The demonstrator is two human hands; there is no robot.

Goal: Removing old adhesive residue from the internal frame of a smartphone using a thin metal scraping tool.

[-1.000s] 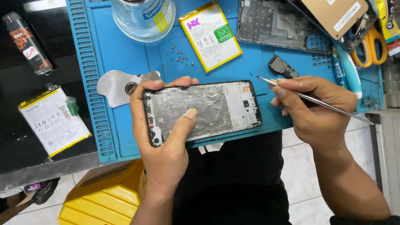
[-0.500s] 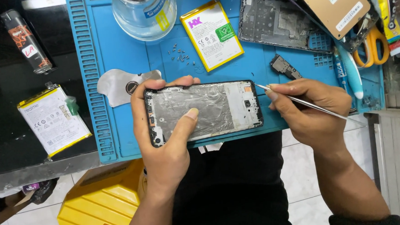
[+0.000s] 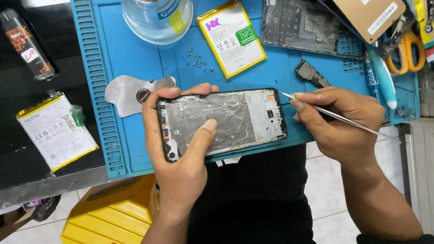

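My left hand grips an opened phone frame, silver inside with a black rim, held level over the near edge of a blue work mat; the thumb rests across its middle. My right hand pinches thin metal tweezers, whose tip touches the frame's upper right corner.
On the mat lie a yellow-edged battery, a clear glass jar, several tiny screws, a second phone housing, a small black part, a silver pick and orange scissors. Another battery and a lighter lie left. Yellow stool below.
My right hand has moved left, bringing the tweezer tip from just off the frame up against its upper right corner. My left hand and the frame have stayed put.
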